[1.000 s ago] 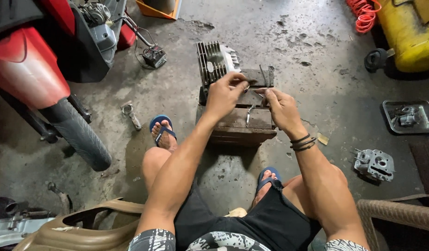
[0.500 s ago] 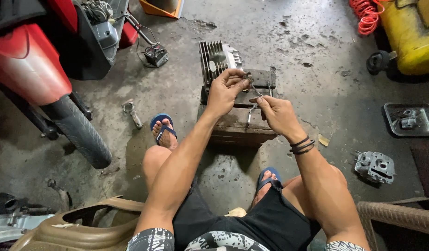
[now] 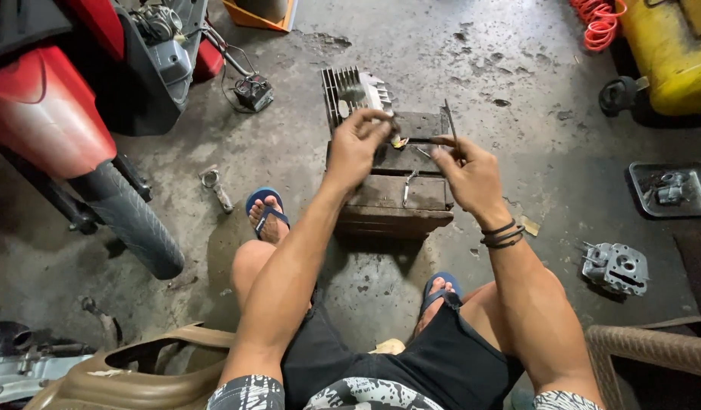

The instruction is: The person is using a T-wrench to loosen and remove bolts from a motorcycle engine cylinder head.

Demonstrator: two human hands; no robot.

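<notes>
I see my left hand (image 3: 359, 144) pinched shut on a small yellowish part (image 3: 399, 141), held just above the dark wooden block (image 3: 396, 199) on the concrete floor (image 3: 510, 68). My right hand (image 3: 466, 171) is closed around a thin metal rod (image 3: 450, 121) that points up and away from me. A finned engine cylinder (image 3: 353, 89) sits at the block's far end, and a cylinder head (image 3: 615, 267) lies well apart to my right.

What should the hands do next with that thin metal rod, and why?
Probably bring the thin rod in the right hand toward the small part pinched by the left hand, because both are raised above the wooden block, close but apparently apart.
</notes>
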